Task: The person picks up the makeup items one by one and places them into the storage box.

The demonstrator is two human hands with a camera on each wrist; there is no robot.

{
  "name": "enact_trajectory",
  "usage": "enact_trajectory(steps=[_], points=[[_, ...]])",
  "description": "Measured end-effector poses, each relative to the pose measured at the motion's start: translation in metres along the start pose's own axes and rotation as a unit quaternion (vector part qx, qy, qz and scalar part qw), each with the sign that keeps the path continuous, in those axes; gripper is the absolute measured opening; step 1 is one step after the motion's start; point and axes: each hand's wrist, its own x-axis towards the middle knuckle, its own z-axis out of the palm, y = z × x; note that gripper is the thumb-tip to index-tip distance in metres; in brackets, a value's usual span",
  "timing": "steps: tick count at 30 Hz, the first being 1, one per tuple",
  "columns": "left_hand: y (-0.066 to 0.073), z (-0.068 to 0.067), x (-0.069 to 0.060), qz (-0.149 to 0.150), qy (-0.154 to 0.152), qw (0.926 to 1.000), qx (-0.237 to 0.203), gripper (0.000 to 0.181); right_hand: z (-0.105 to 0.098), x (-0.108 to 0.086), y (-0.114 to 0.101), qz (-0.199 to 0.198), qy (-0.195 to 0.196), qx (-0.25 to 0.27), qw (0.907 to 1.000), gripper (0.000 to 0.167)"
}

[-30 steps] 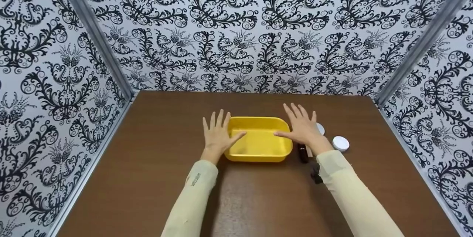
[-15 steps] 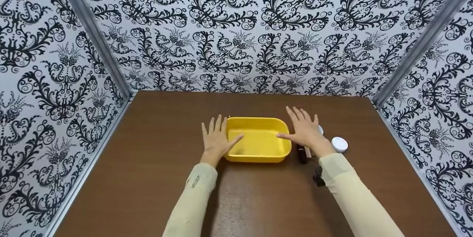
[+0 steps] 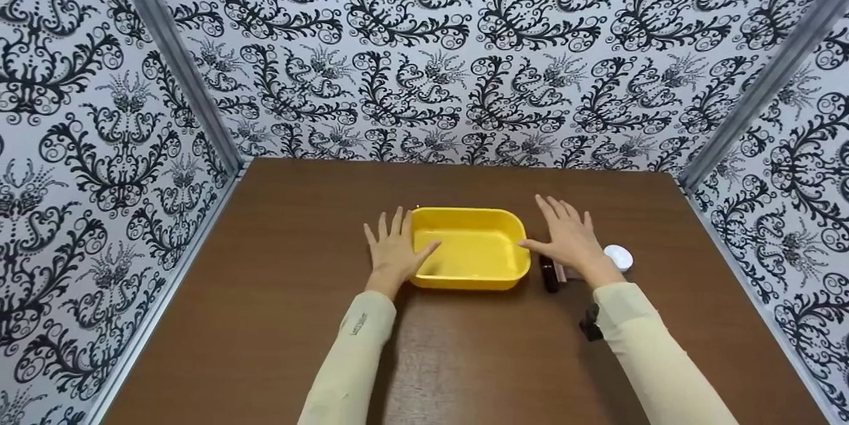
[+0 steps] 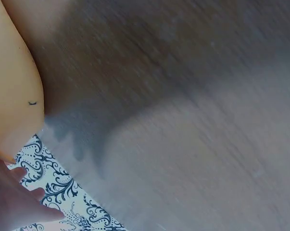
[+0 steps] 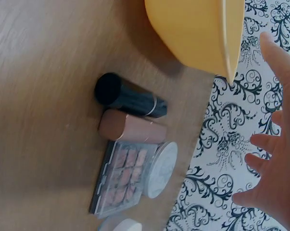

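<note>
A yellow plastic tub (image 3: 471, 284) sits on the table with nothing seen in it. At its left end is my left hand (image 3: 392, 256), fingers spread and thumb over the rim; whether it touches cannot be told. My right hand (image 3: 572, 241) spreads its fingers at the tub's right end, holding nothing. Below it in the right wrist view lie a black lipstick tube (image 5: 130, 98), a pink lipstick tube (image 5: 132, 129), a clear-lidded eyeshadow palette (image 5: 120, 178) and a round white-lidded jar (image 5: 163, 169). A second jar (image 5: 128, 224) is cut off at the frame edge.
The brown table (image 3: 298, 319) meets patterned walls (image 3: 424, 67) at the back and both sides. Grey metal posts (image 3: 176, 67) mark the corners. In the left wrist view, a hand's shadow (image 4: 149, 82) falls across the tabletop.
My right hand has shifted right, its thumb moving from over the tub to near the right rim. My left hand stays nearly still at the left end. The head view has moved slightly.
</note>
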Motion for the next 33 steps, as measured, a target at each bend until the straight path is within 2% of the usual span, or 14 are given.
enact_trajectory(steps=[11, 19, 33], points=[[0.002, -0.001, 0.002, 0.000, -0.004, 0.9999, 0.016, 0.100, 0.000, -0.009, 0.024, 0.010, 0.004, -0.001, 0.9999, 0.092], [0.001, 0.000, 0.003, -0.004, -0.018, 0.9997, 0.018, 0.098, 0.004, -0.015, 0.041, 0.000, 0.034, -0.026, 0.9991, 0.084], [0.003, -0.003, -0.002, 0.000, 0.000, 0.9997, 0.026, 0.099, 0.002, -0.033, 0.062, 0.001, 0.050, -0.024, 0.9985, 0.080]])
